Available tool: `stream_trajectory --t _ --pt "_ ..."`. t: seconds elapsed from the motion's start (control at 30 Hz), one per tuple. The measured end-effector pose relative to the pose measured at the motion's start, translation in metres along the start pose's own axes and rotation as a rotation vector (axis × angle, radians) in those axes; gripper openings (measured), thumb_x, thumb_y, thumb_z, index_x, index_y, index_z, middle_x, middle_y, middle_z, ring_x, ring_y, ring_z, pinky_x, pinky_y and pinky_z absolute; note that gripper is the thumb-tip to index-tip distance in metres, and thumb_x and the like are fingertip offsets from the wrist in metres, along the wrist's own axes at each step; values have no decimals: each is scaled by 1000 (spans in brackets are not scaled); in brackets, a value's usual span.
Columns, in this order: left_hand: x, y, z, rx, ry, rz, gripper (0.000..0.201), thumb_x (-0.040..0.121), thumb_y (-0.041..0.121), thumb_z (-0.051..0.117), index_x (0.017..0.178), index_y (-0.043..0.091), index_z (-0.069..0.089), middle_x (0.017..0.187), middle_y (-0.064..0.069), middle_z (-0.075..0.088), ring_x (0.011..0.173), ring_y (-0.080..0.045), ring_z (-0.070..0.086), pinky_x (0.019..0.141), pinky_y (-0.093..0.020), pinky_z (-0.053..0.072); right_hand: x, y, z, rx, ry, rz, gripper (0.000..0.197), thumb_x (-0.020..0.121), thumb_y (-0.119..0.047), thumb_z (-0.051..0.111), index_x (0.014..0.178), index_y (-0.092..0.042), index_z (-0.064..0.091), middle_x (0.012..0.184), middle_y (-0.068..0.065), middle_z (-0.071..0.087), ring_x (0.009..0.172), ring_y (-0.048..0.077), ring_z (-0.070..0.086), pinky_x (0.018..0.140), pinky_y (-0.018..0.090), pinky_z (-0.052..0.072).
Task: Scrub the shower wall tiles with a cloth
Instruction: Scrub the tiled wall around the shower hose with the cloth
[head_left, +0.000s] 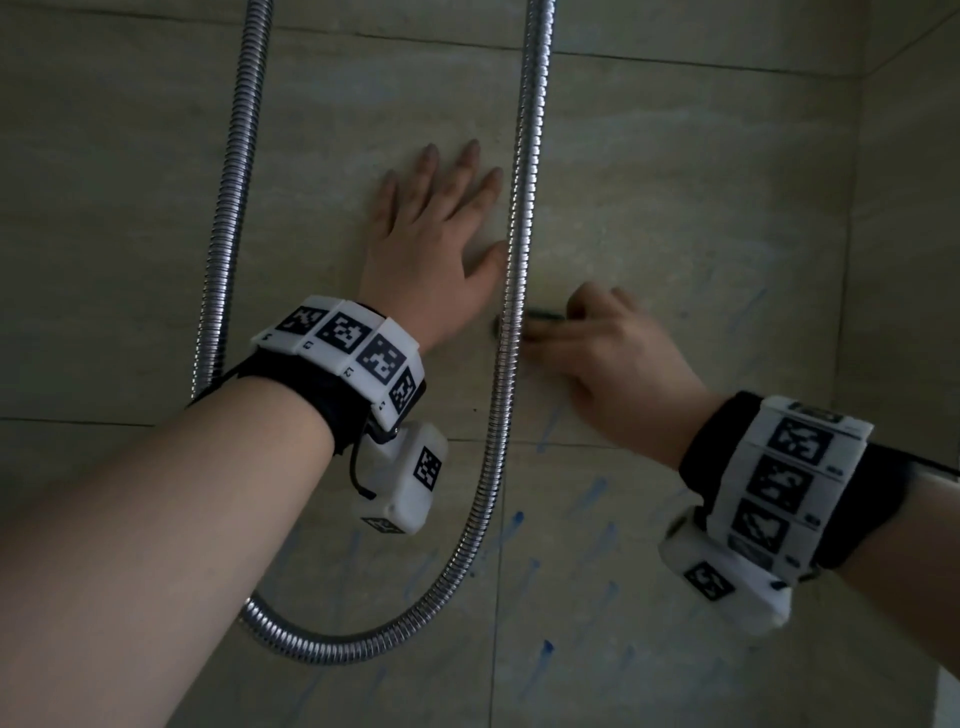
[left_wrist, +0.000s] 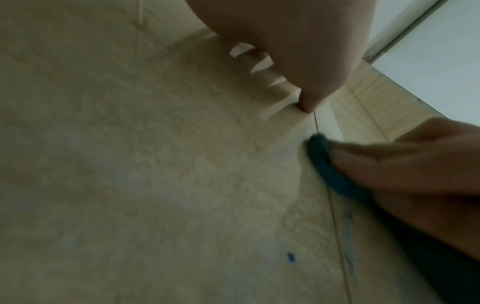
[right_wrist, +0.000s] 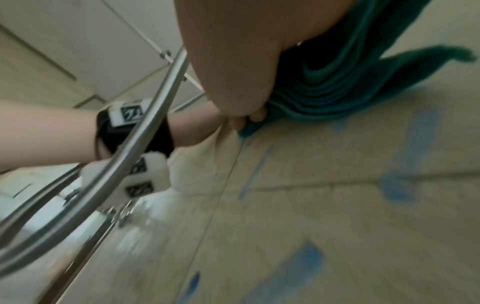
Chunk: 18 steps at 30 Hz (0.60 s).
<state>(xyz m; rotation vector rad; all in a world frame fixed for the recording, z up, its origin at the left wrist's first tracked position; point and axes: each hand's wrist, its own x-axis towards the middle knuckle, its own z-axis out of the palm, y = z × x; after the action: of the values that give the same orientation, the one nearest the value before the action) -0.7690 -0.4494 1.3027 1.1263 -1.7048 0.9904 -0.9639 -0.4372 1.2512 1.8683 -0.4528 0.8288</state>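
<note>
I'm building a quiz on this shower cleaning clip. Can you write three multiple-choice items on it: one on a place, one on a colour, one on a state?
1. Where does the left hand lie?
A. flat on the wall tiles, inside the hose loop
B. round the shower hose
C. on the cloth

2. What colour are the marks on the tiles?
A. red
B. blue
C. black

3. What is the right hand doing?
A. hanging idle
B. pointing at the wall
C. pressing a bunched teal cloth to the wall

Answers: 1 A, fingers spread flat on the tile between the two hose runs; 2 B, blue streaks show below the hands; 3 C, the right wrist view shows fingers curled on the cloth.
</note>
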Motion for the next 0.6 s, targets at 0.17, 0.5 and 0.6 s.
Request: stream_trajectory --t 0.17,0.5,0.6 --pt "-1 0 0 8 -12 8 61 100 47 34 154 27 12 162 4 2 148 -23 -7 118 -44 -8 2 19 -12 -42 24 76 39 83 -4 45 105 -18 74 104 -5 73 71 30 53 65 32 41" --pt "-5 1 0 20 -11 28 60 100 47 32 153 27 15 162 3 4 149 -25 -4 118 -43 -6 -26 -24 6 74 -48 -128 53 74 -1 33 104 -15 75 111 -8 70 74 26 47 61 33 45" --pt "-7 2 2 7 -22 24 59 100 46 31 153 26 14 162 3 3 148 -25 -5 119 -44 -7 -17 -5 2 -1 101 123 38 77 2 52 101 -16 76 107 -6 72 70 29 53 64 32 44"
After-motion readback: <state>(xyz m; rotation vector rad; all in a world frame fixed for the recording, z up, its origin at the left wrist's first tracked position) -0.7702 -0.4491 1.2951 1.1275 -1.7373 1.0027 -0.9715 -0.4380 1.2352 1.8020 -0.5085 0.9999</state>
